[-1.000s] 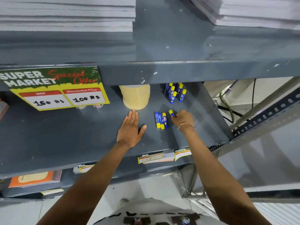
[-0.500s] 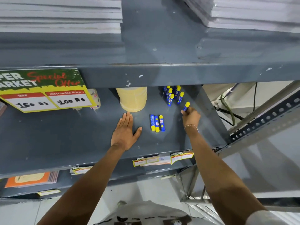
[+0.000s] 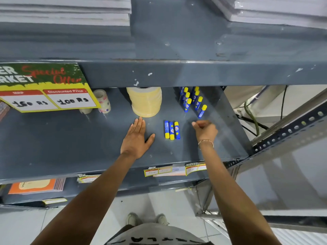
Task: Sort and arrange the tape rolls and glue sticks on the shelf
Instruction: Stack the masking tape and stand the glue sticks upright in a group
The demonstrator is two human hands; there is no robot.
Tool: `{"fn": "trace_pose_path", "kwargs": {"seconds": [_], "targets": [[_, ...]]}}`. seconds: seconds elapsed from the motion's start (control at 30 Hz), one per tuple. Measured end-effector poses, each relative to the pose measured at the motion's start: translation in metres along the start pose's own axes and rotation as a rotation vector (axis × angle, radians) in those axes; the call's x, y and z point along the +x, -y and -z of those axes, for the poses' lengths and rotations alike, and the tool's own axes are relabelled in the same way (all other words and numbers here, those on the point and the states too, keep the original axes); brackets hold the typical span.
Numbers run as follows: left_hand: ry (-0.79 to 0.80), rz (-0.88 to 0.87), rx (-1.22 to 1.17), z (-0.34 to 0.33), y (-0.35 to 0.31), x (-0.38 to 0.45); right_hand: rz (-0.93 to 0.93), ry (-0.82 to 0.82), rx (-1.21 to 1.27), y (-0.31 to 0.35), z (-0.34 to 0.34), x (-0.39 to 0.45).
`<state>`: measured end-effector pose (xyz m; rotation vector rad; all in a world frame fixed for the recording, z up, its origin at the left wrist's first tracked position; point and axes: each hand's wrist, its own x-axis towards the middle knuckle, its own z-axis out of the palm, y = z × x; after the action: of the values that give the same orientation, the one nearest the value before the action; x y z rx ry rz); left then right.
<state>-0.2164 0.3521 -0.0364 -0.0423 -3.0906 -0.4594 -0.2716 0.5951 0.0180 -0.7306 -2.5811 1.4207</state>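
Observation:
Three blue-and-yellow glue sticks [image 3: 171,129] lie side by side on the grey shelf [image 3: 70,147]. Several more glue sticks [image 3: 192,99] stand upright at the back right; the nearest of them [image 3: 202,111] stands just beyond my right hand. A tall stack of yellowish tape rolls [image 3: 144,101] stands at the back middle, and clear tape rolls [image 3: 103,101] stand left of it, partly behind a price sign. My left hand [image 3: 137,138] rests flat and open on the shelf in front of the yellowish stack. My right hand [image 3: 206,130] hovers right of the lying sticks, fingers curled, holding nothing.
A green-and-yellow price sign [image 3: 44,89] hangs from the upper shelf edge [image 3: 194,73]. Paper stacks [image 3: 65,13] lie on the shelf above. Price labels [image 3: 169,171] line the front edge. Notebooks [image 3: 37,185] lie on the shelf below. A perforated metal upright [image 3: 286,131] stands at the right.
My right hand picked one glue stick from beside the lying row, stood it at the back right with the upright ones, let go and pulled back. My left hand stayed flat.

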Motion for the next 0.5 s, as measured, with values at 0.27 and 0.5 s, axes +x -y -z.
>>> {"fn": "trace_pose_path", "kwargs": {"seconds": [0.27, 0.5], "targets": [[-0.005, -0.017, -0.02, 0.002, -0.001, -0.002, 0.16, 0.316, -0.467, 0.019, -0.019, -0.033], [-0.023, -0.018, -0.045, 0.002, 0.0, -0.001, 0.166, 0.113, -0.471, 0.021, -0.017, -0.015]]}}
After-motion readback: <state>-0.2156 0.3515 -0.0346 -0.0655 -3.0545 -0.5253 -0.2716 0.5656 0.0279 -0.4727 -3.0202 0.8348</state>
